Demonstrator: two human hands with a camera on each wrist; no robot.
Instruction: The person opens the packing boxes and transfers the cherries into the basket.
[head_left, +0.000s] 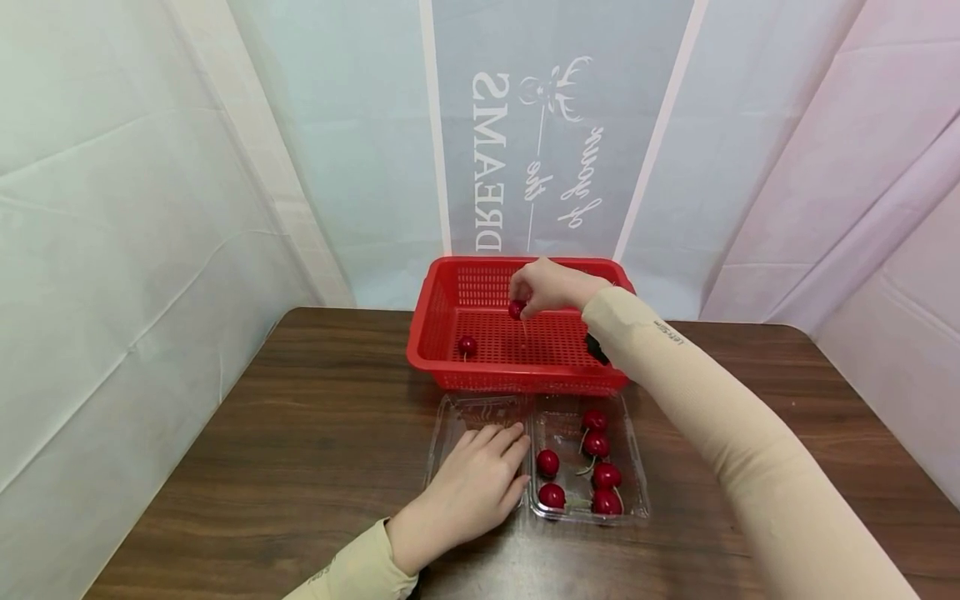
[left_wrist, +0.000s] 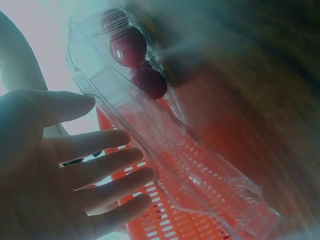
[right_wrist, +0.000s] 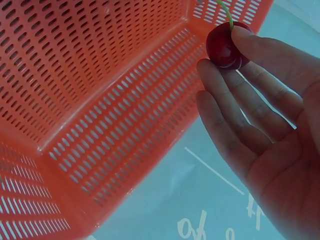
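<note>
One cherry (right_wrist: 222, 49) is pinched between the thumb and fingertips of the right hand (head_left: 553, 287). A second cherry (head_left: 467, 345) lies below and left of those fingers, in one red basket (head_left: 517, 378). Six more cherries (head_left: 607, 476) sit in a clear box (head_left: 558, 433), just right of the left hand (head_left: 474, 482), whose fingers are straight and grip nothing. The right arm reaches over the basket; the left palm faces down above the lid (head_left: 457, 423). The held cherry's stem (right_wrist: 226, 11) points away from the palm; the basket's long axis runs crosswise beneath.
</note>
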